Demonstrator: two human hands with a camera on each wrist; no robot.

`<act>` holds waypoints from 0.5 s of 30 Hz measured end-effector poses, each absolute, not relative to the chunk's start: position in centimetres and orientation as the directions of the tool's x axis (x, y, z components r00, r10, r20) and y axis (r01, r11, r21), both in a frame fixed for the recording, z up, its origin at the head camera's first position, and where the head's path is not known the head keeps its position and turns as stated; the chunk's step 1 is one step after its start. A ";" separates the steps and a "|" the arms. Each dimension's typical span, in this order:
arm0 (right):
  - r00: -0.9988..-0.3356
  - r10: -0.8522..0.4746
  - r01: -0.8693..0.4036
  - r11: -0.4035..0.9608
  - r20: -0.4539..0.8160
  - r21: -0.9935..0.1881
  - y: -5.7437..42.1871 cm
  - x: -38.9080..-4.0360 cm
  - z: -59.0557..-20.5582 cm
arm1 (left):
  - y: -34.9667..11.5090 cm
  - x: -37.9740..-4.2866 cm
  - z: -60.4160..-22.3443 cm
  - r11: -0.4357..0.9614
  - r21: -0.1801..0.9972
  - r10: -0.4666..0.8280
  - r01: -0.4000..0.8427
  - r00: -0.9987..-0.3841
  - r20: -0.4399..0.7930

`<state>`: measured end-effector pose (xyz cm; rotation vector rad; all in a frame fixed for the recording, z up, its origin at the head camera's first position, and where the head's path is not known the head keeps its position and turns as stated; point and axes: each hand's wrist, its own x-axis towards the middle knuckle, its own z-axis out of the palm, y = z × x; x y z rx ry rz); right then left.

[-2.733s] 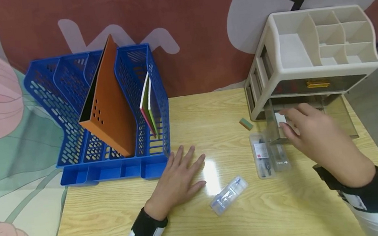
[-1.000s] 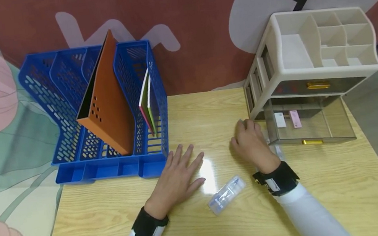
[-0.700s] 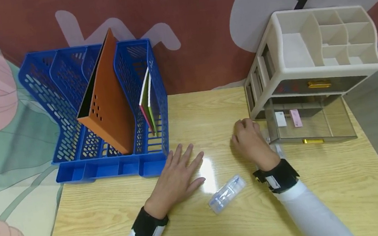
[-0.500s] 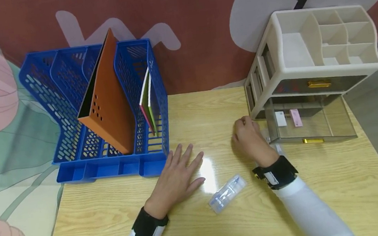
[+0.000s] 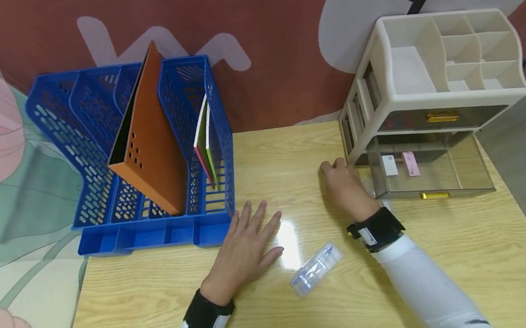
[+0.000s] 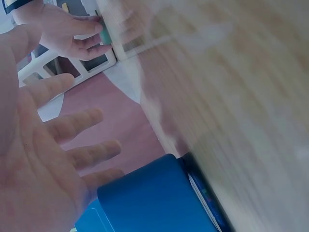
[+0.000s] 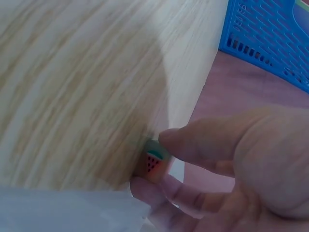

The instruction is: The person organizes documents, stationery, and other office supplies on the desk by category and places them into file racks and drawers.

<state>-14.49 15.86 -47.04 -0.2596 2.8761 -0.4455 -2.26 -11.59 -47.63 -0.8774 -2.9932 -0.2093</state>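
On the table (image 5: 286,156) we see the left hand (image 5: 240,249) spread; beside the cabinet (image 5: 443,96), the right hand (image 5: 348,189) pinches the block (image 7: 154,163), hiding it from the head view and partly covering a clear case (image 5: 385,204).

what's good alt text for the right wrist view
The right hand pinches a small watermelon-print block, seen close up against a pale wood-grain table. Part of a blue perforated rack shows in the top right corner, with a pinkish backdrop below it in the picture.
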 end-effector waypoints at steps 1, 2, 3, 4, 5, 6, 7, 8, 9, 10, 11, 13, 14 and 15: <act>-0.961 -0.203 -0.135 0.938 -0.190 -0.318 15.8 -14.4 -47.0 | -11.6 -2.2 -47.6 0.835 0.126 0.534 0.536 -0.844 0.050; -0.960 -0.203 -0.135 0.940 -0.194 -0.314 15.8 -14.4 -46.9 | -11.6 -2.2 -47.6 0.836 0.128 0.532 0.533 -0.846 0.047; -0.959 -0.204 -0.135 0.940 -0.198 -0.313 15.7 -14.4 -46.9 | -11.6 -2.2 -47.6 0.838 0.131 0.529 0.530 -0.847 0.045; -0.957 -0.205 -0.136 0.940 -0.203 -0.312 15.7 -14.4 -46.8 | -11.6 -2.2 -47.5 0.839 0.131 0.528 0.528 -0.848 0.042; -0.956 -0.207 -0.138 0.941 -0.206 -0.308 15.7 -14.3 -46.8 | -11.6 -2.2 -47.5 0.839 0.132 0.527 0.527 -0.849 0.041; -0.955 -0.208 -0.137 0.941 -0.210 -0.308 15.6 -14.3 -46.8 | -11.6 -2.2 -47.5 0.840 0.132 0.527 0.527 -0.849 0.040; -0.954 -0.210 -0.138 0.941 -0.213 -0.309 15.6 -14.3 -46.8 | -11.6 -2.2 -47.4 0.840 0.131 0.527 0.527 -0.849 0.040; -0.953 -0.212 -0.140 0.940 -0.215 -0.310 15.6 -14.2 -46.8 | -11.6 -2.3 -47.4 0.840 0.130 0.527 0.527 -0.849 0.041; -0.953 -0.216 -0.142 0.939 -0.215 -0.312 15.6 -14.2 -46.8 | -11.6 -2.3 -47.4 0.840 0.127 0.528 0.528 -0.848 0.041; -0.952 -0.223 -0.150 0.938 -0.211 -0.313 15.6 -14.1 -46.8 | -11.6 -2.3 -47.4 0.839 0.125 0.529 0.529 -0.848 0.040; -0.951 -0.231 -0.160 0.936 -0.205 -0.314 15.6 -14.1 -46.9 | -11.6 -2.3 -47.4 0.838 0.125 0.530 0.531 -0.847 0.041; -0.949 -0.254 -0.186 0.929 -0.185 -0.320 15.8 -13.9 -46.9 | -11.6 -2.3 -47.3 0.837 0.126 0.533 0.533 -0.845 0.040; -0.948 -0.266 -0.201 0.926 -0.176 -0.320 15.8 -13.8 -46.9 | -11.5 -2.4 -47.3 0.836 0.126 0.534 0.534 -0.845 0.040; -0.945 -0.281 -0.217 0.921 -0.166 -0.322 15.9 -13.6 -46.9 | -11.5 -2.4 -47.3 0.835 0.126 0.535 0.535 -0.844 0.039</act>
